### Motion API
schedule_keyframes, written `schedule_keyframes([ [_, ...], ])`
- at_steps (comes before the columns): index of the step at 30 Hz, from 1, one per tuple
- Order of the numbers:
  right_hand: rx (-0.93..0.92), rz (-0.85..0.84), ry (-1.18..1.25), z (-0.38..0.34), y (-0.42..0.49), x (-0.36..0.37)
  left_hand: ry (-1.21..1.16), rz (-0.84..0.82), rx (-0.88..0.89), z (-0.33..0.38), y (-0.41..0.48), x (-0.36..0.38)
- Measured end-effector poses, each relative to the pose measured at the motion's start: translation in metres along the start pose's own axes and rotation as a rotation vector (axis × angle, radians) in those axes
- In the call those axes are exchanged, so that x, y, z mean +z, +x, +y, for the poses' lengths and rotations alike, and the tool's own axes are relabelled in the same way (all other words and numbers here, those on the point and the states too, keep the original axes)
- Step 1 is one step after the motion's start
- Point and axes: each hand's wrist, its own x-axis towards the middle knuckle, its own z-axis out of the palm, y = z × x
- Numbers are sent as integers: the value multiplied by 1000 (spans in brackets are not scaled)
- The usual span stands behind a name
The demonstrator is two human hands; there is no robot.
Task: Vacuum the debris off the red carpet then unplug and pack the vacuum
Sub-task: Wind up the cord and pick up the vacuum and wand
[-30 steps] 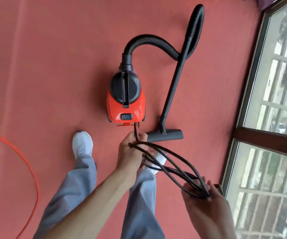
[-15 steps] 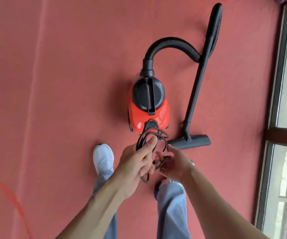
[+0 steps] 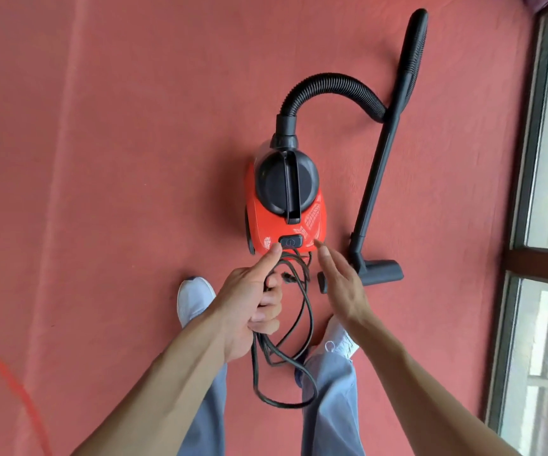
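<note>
While in left hand [image 3: 253, 307], cord [image 3: 282, 405] near vacuum [image 3: 266, 225]

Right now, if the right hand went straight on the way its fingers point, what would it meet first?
The right hand would likely meet the rear edge of the red vacuum cleaner, just right of its power button; its height above it is unclear.
</note>
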Motion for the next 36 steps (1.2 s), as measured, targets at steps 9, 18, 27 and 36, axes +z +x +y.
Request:
schedule_keyframes([
  [9,109,-156,89,0,12,15,112,103,218,7,18,5],
  [18,109,202,-25,19,28,-13,-44,110,363,4,58,52],
  [27,526,300,394,31,43,-24,542,203,326,-8,70,61],
  [36,643,261,721,-6,63,-56,502,124,334,3,89,69],
])
